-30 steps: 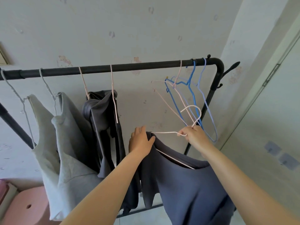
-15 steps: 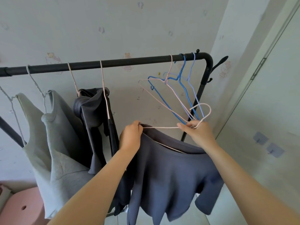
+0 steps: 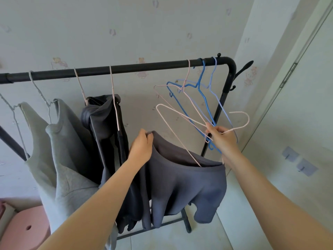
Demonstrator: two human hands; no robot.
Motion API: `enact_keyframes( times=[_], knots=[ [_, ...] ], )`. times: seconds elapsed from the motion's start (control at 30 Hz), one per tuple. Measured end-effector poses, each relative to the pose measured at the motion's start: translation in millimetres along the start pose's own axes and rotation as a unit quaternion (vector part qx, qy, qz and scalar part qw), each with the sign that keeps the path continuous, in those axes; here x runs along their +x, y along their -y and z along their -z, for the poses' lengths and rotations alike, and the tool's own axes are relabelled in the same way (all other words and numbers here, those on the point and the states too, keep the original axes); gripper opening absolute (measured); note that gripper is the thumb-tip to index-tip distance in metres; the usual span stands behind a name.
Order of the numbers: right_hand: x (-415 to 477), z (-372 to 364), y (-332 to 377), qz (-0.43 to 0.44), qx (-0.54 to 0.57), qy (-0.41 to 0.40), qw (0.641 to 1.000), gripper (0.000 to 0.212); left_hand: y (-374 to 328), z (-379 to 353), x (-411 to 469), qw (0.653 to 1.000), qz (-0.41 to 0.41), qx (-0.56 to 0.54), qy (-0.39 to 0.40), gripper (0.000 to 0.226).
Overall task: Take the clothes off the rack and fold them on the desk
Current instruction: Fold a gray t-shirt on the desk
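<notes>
Well, at my far left a pink stool (image 3: 27, 230) sits on the floor below the pale papered wall (image 3: 162, 24). Two grey tops (image 3: 68, 168) and dark trousers (image 3: 106, 132) hang from the black rack (image 3: 144, 66), whose bar runs left to right. My left hand (image 3: 142, 148) pinches the collar edge of the slate-blue shirt (image 3: 180, 181). The shirt hangs off the bar in front of the rack, its long axis vertical and its hem pointing floorward. My right hand (image 3: 223, 139) grips the pink hanger (image 3: 187, 116) at its neck. One arm of the hanger is inside the collar and its hook is tilted right. Empty blue hangers (image 3: 201, 76) hang behind, and a pale door (image 3: 306, 105) stands rightmost.
</notes>
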State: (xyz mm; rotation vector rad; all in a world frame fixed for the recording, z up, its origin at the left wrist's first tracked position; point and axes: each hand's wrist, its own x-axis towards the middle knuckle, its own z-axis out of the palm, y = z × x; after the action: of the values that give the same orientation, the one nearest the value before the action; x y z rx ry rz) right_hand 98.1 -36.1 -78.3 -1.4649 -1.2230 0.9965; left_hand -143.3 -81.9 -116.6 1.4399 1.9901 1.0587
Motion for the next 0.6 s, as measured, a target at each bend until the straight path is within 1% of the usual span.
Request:
enact_keyframes(
  times=[0.13, 0.27, 0.3, 0.37, 0.43, 0.5, 0.6],
  knots=[
    [7, -23, 30, 0.07, -0.002, 0.023, 0.997, 0.034, -14, -4, -5, 0.999, -0.03, 0.008, 0.035, 0.025],
    [20, -47, 56, 0.163, -0.077, 0.066, 0.981, 0.013, -24, -7, -11, 0.997, -0.039, 0.022, 0.055, 0.023],
    [23, -52, 61, 0.182, -0.107, 0.078, 0.974, 0.013, -25, -6, -13, 0.997, -0.039, 0.021, 0.056, 0.023],
    [29, -63, 75, 0.205, -0.16, 0.11, 0.959, 0.025, -27, -4, -14, 0.998, -0.037, 0.022, 0.056, 0.022],
    [35, -75, 91, 0.215, -0.179, 0.135, 0.951, 0.038, -30, 1, -15, 0.998, -0.035, 0.024, 0.055, 0.023],
    [38, -87, 108, 0.223, -0.177, 0.146, 0.948, 0.039, -32, 4, -16, 0.997, -0.039, 0.027, 0.053, 0.023],
    [50, -106, 126, 0.236, -0.145, 0.139, 0.951, 0.037, -31, 9, -19, 0.998, -0.041, 0.028, 0.047, 0.023]
  ],
)
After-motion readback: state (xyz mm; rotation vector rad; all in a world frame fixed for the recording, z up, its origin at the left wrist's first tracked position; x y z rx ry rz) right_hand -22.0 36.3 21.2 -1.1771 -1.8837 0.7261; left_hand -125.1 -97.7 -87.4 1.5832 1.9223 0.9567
